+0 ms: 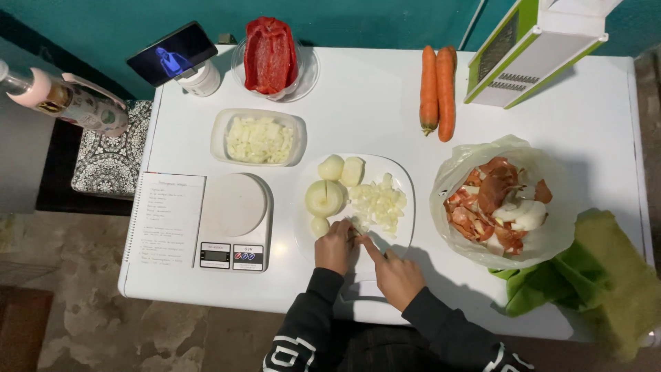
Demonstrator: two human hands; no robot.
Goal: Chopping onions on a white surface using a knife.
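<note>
Already done: tub (258,138) full of diced onion; more dice (379,202) on plate (405,180)
Left: three peeled onions (326,197) whole or scored
Left hand (335,246): clenched on an onion piece at plate's near edge
Right hand (396,275): gripping knife (366,244); blade hardly visible
Peels: bag (502,200)

Worn on the head, looking almost straight down from well above onto a white table (385,103), with the teal wall at the top edge of the frame. Far enough to take in nearly the whole tabletop plus floor at left. Only the one view, nothing shared.
</note>
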